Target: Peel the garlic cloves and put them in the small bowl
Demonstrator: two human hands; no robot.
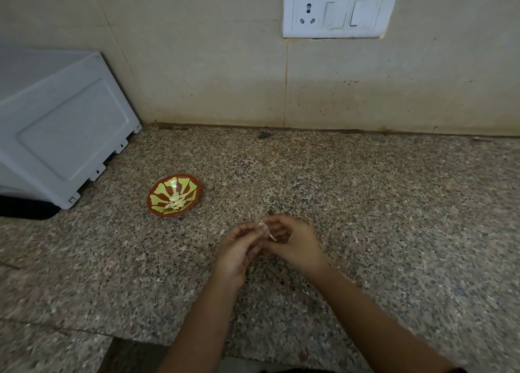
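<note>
One white appliance casing [56, 125] fills the 9 o'clock edge of the view. It stands on the speckled granite countertop [394, 218], w/ its back corner close to the beige tiled wall [211, 77].

Just right of it, approx 8 o'clock from view centre, sits the small bowl [187, 185], red-brown w/ a yellow-green pattern, upright on the counter and apart from the casing. Several pale peeled cloves [176, 202] lie heaped in its bottom.

From the bowl, at 4 o'clock and well apart, the two hands meet above the counter, approx 6 o'clock from centre. The left hand [239, 249] has its fingers curled in and pinches a garlic clove [264, 229] at the fingertips. The right hand [292, 243] is also curled, thumb and fingertips closed on the same clove from the other side. A thin strip of papery skin sticks out btwn them. Clove is small and partly hidden, so can't tell how much skin is on it. Both forearms run down to the 6 o'clock edge.

At 1 o'clock, high on the wall, a white socket-and-switch plate [339, 11].
</note>
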